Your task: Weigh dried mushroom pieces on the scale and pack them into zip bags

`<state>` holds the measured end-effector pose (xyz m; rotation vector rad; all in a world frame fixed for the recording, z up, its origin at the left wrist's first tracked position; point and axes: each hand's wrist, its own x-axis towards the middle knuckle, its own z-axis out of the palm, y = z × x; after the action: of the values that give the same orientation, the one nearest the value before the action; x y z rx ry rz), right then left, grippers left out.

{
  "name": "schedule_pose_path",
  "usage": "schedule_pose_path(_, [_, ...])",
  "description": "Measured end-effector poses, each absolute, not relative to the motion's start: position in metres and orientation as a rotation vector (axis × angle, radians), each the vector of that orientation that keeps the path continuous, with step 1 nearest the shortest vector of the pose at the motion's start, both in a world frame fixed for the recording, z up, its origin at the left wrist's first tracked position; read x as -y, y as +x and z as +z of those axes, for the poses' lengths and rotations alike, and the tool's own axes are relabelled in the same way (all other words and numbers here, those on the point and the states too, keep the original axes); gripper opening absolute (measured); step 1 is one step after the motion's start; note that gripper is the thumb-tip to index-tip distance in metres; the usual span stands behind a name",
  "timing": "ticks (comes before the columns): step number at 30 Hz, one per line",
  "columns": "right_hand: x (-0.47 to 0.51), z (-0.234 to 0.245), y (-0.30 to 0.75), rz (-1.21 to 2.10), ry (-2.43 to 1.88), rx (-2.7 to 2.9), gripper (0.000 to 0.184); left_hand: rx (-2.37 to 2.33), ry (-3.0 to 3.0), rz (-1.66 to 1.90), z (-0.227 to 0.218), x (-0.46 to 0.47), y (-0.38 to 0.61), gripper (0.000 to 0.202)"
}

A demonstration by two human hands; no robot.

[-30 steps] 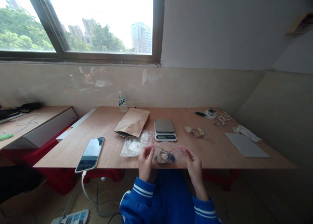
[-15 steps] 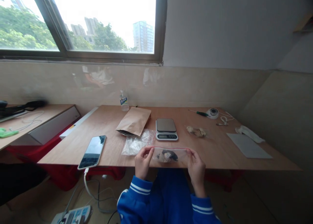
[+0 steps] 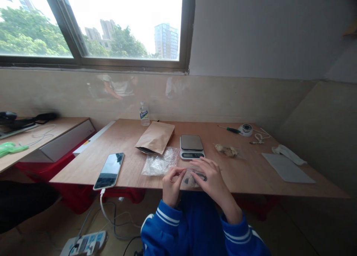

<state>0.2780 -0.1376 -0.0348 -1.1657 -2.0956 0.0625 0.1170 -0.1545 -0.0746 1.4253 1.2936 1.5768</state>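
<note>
1. The left hand (image 3: 172, 182) is at the near edge of the wooden table (image 3: 251, 174), thumb and fingers closed together on the left end of a small clear zip bag (image 3: 192, 178)
2. The right hand (image 3: 212, 177) lies over the bag's right part, fingers stretched leftward across its top; I cannot tell whether the thumb pinches beneath, as the hand hides it
3. The zip bag sits between the two hands, just at the table's near edge, with dark and brownish pieces showing through the plastic; what they are is too small to tell
4. Both wrists come out of blue sleeves (image 3: 164, 220) with white stripes at the cuffs
5. Just beyond the hands stands a small kitchen scale (image 3: 191, 146), its platform bare
6. Left of the scale a heap of clear plastic bags (image 3: 160, 162) lies flat, and a brown paper pouch (image 3: 156, 137) rests partly over its far side
7. A plastic bottle (image 3: 144, 114) stands upright near the wall, behind the pouch
8. A phone (image 3: 109, 166) lies face up at the left near edge, a white cable running from it down toward a power strip (image 3: 85, 243) on the floor
9. Right of the scale lies a small pile of pale pieces (image 3: 226, 150); further right are a screwdriver (image 3: 230, 129), a grey sheet (image 3: 287, 168) and a white cloth (image 3: 288, 154)
</note>
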Motion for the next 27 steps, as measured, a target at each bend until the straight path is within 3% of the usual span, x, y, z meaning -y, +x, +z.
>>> schedule_pose_path(2, [0.132,-0.028,0.269,0.097,-1.145,2.183,0.012,-1.299,1.461,1.599,-0.072,0.156,0.117,0.019])
schedule_pose_path(11, [0.118,-0.030,0.265,0.086,-1.034,2.308,0.013,-1.338,1.498,1.615,-0.074,0.157,0.113,0.020])
schedule_pose_path(22, [0.118,-0.044,0.248,-0.245,-1.057,2.207,0.030,-1.433,1.508,1.655,-0.080,0.150,0.113,0.019])
schedule_pose_path(27, [0.119,-0.045,0.256,-0.190,-1.021,2.276,0.021,-1.385,1.515,1.616,-0.084,0.151,0.110,0.019])
